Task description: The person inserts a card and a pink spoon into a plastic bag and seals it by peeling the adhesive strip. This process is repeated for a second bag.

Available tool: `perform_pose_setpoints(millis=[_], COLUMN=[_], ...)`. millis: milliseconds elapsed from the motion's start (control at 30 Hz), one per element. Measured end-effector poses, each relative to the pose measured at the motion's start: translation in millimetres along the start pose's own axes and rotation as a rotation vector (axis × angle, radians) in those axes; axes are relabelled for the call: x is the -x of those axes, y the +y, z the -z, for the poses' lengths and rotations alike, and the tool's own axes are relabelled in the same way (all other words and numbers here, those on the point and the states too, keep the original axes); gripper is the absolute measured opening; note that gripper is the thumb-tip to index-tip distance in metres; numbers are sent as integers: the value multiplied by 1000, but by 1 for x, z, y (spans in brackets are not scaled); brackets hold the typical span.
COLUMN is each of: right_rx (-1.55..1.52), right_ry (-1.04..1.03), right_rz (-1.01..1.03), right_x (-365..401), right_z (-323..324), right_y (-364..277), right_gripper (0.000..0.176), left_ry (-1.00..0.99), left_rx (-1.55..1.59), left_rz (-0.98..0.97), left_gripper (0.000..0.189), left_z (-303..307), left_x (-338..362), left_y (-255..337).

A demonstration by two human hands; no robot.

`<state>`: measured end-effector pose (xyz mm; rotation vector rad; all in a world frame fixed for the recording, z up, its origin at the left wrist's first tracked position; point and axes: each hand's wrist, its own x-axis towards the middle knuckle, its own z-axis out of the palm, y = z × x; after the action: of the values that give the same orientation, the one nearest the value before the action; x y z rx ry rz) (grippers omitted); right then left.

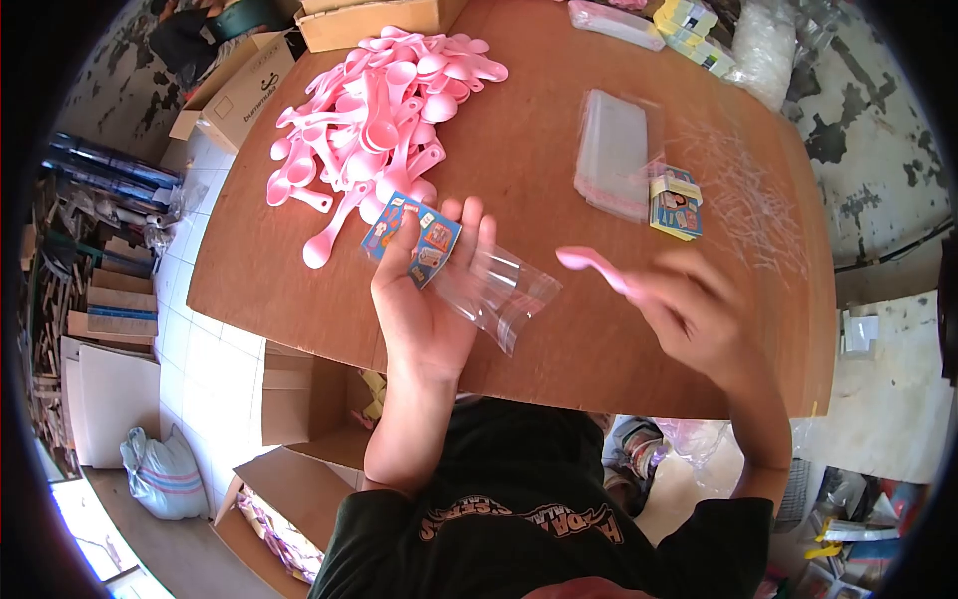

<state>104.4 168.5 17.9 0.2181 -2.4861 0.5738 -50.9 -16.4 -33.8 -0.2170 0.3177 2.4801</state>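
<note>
My left hand [424, 304] is palm up over the table's near side, its thumb pressing on a clear plastic bag [496, 290] with a blue printed card [427, 240] at its far end. The bag's other end sticks out toward the right. To the right, my right hand [689, 314] grips a pink plastic scoop [589, 260] between its fingers, apart from the bag; this hand is slightly blurred. Beyond my left hand lies a big heap of pink scoops [374, 120], one scoop [324, 240] lying at its near edge.
On the brown table [529, 130] are a stack of clear bags [614, 150], a banded stack of printed cards [676, 203] and scattered thin clear strips [748, 200]. A cardboard box [369, 25] stands at the back. Open cartons [299, 499] sit below the left edge.
</note>
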Motion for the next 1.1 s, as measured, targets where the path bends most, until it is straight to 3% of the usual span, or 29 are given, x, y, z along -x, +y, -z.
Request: perform_pose_setpoints(millis=[100,233,567,767,800,867,933,1000,1100], right_rx=[91,176,259,183,156,129,230,248,180], right_ry=[17,89,208,53,75,96,111,44,-40], right_rz=[337,483,433,458,368,277,106,59,-17], right_x=[16,26,19,11,10,0,-14,-38,-50], right_z=[16,21,-13,-4,2,21,47,54,47], right_y=[-9,-22,-17,-21,-27,-36,-42,-44,-22], right_gripper=[24,27,27,22,23,23,22,20,16], left_ry=[10,0,-66,-51,-52,-172,-59,-75,-210], left_rx=[36,47,-34,-122,-119,-216,-197,-373,-542], left_rz=[35,80,213,389,388,260,171,-141,-204], left_gripper=[28,24,30,37,37,42,46,49,52], left_z=[0,-1,-8,-13,-11,-5,0,-3,-10], left_x=[-5,-6,16,22,21,17,21,23,23], left_y=[-4,-14,-39,-43,-43,-41,-42,-43,-47])
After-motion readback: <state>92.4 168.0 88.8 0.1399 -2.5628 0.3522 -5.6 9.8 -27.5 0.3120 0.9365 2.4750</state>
